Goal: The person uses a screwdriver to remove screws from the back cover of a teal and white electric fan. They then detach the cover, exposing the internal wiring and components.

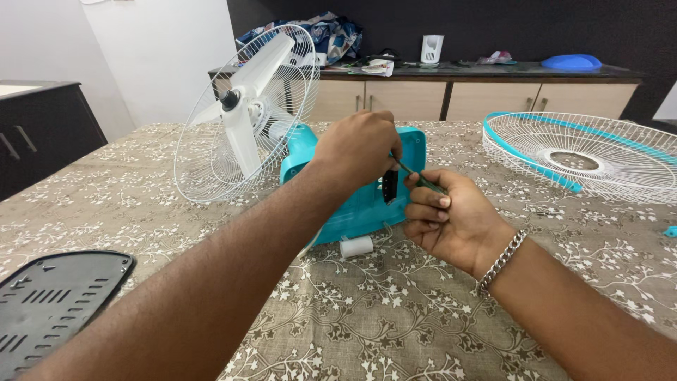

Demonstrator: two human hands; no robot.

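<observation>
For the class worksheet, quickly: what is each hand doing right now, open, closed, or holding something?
Left hand: closed, gripping the turquoise fan body.
Right hand: closed on a thin green screwdriver.

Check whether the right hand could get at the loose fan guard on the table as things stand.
Probably yes: the fan guard lies open on the table's right side with nothing between it and the right hand, though that hand grips a screwdriver.

Both hands (356,148) (451,219) close, fingers curled
</observation>
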